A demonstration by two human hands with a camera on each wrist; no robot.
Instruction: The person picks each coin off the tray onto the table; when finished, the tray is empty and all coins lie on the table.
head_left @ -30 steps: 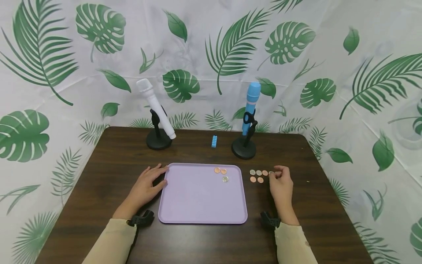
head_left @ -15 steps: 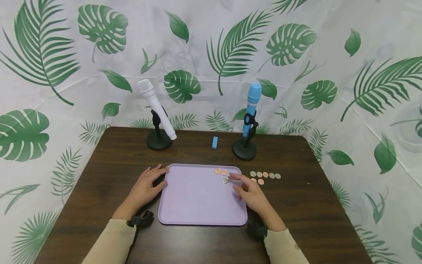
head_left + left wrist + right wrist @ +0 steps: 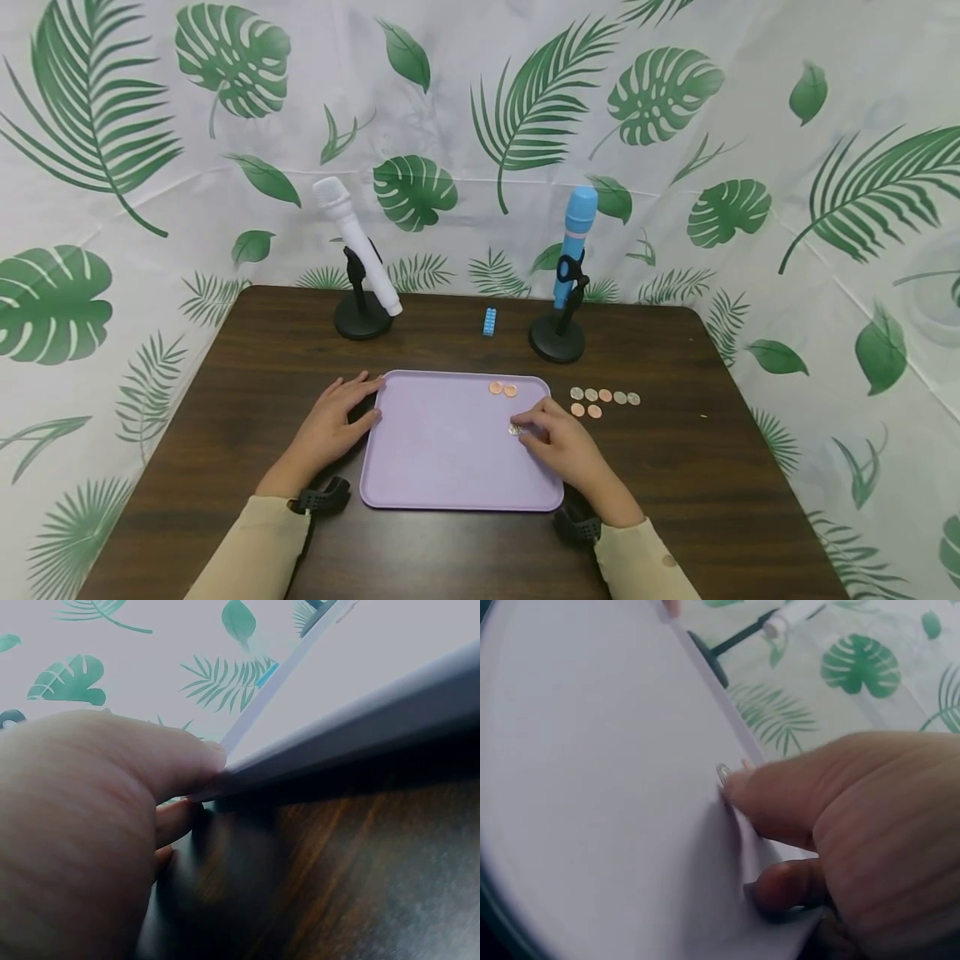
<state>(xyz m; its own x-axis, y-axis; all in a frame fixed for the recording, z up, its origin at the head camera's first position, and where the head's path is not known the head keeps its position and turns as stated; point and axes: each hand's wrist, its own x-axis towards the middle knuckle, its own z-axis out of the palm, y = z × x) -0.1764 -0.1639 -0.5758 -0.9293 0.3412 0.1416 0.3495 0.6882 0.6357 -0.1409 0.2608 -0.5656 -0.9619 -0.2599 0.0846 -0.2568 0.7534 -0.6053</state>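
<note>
A lilac tray (image 3: 457,467) lies on the dark wooden table. My left hand (image 3: 333,425) rests at its left edge, fingers spread and fingertips at the rim; in the left wrist view the thumb touches the tray's side. Over the tray's right part, my right hand (image 3: 562,442) pinches a silver coin (image 3: 515,429) between thumb and fingers. The right wrist view shows this coin (image 3: 723,774) tilted up at the thumb tip. Two copper coins, one of them the left copper coin (image 3: 495,387), lie near the tray's top right corner.
Right of the tray, several silver and copper coins (image 3: 605,396) lie in two rows on the table (image 3: 720,500). Behind stand a white microphone (image 3: 356,237) and a blue microphone (image 3: 579,221) on black stands, with a small blue brick (image 3: 489,322) between them.
My right hand has come left from the coin rows, leaving one more silver coin at the top row's right end. It now pinches the tray's silver coin, shifted slightly nearer. My left hand stays put.
</note>
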